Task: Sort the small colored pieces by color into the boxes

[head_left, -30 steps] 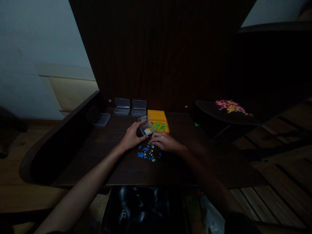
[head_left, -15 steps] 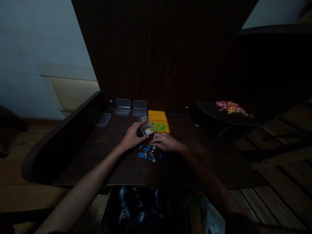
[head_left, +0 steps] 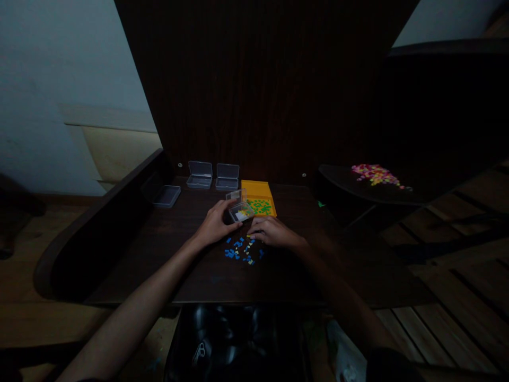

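My left hand [head_left: 217, 223] grips a small clear plastic box [head_left: 241, 211] with its lid raised, tilted above the table. Yellow pieces and something white lie inside it. My right hand [head_left: 270, 231] is just right of the box, its thumb and forefinger closed on a small yellow piece [head_left: 249, 236] near the tabletop. Below both hands, several small blue pieces [head_left: 231, 253] and pale yellow pieces [head_left: 250, 261] are scattered over the dark wood. An open yellow-orange case [head_left: 256, 188] holding green pieces [head_left: 260, 206] sits right behind the clear box.
Two open clear boxes [head_left: 200, 181] [head_left: 227, 183] stand by the back panel, and another clear box [head_left: 167, 196] lies at the left. A heap of pink and yellow pieces [head_left: 376, 174] rests on a raised dark ledge [head_left: 345, 183] at the right. A curved side board [head_left: 99, 233] borders the table's left.
My right hand has shifted very slightly, and the yellow piece at its fingertips now shows more clearly. My left hand and the clear box stay nearly where they were.
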`<state>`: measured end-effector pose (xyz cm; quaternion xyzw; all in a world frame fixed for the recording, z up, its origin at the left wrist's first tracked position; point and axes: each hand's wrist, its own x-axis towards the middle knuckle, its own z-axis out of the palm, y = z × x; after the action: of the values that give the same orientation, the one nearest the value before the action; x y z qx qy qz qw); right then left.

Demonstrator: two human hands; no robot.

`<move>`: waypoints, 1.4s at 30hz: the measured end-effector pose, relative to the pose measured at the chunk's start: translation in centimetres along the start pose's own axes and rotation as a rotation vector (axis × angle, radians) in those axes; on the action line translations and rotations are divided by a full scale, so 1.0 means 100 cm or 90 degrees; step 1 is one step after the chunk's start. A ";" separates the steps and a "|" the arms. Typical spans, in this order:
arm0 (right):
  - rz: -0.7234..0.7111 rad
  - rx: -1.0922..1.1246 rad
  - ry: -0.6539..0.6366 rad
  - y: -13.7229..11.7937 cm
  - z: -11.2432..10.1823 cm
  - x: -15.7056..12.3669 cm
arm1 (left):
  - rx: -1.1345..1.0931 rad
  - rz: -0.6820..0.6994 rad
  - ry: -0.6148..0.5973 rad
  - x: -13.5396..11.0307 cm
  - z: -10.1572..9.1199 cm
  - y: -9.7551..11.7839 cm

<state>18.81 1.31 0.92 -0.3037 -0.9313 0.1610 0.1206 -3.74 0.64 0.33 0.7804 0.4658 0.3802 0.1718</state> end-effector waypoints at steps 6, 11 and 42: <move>0.015 -0.064 0.002 -0.002 0.003 0.000 | -0.006 0.003 -0.003 0.000 0.000 0.000; 0.018 -0.160 0.007 -0.006 0.004 -0.002 | 0.010 -0.012 -0.014 0.000 0.000 0.001; 0.044 -0.034 0.214 -0.001 -0.004 -0.001 | -0.013 0.025 -0.063 -0.004 0.008 0.005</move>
<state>18.94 1.26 1.28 -0.3613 -0.8910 0.0873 0.2609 -2.94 0.10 0.00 0.8053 0.4376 0.3492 0.1950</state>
